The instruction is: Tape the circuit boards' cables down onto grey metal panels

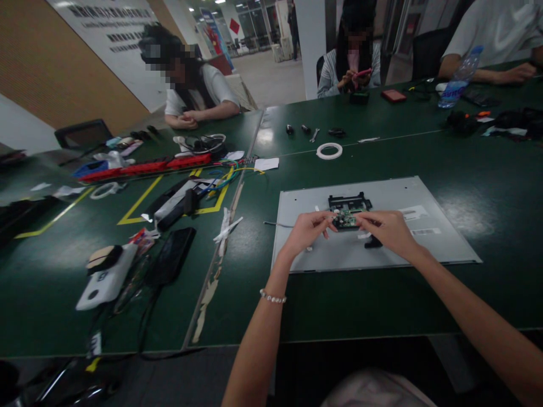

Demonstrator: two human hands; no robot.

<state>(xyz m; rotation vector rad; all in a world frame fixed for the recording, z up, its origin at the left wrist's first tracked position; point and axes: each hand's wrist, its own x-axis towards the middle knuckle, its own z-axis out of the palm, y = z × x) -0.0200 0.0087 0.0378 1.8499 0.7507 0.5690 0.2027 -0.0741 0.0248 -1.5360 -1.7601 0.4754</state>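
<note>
A small green circuit board (pixel 347 218) is held by its two ends over a flat grey metal panel (pixel 432 212). My left hand (pixel 311 230) pinches the board's left end between thumb and fingers. At the right end, my right hand (pixel 388 229) pinches it in the same way. Just behind the board, a black plastic bracket (pixel 350 200) sits on the panel. A small black part (pixel 373 242) lies below my right fingers. To the left, a thin grey cable (pixel 278 224) sticks out past the panel's edge.
Beyond the panel lies a white tape roll (pixel 329 151), with a small wrench (pixel 314 135) behind it. Left stand a red power strip (pixel 165 165), a black phone-like slab (pixel 172 255) and a white device (pixel 106 277). A water bottle (pixel 460 79) stands far right; several people sit opposite.
</note>
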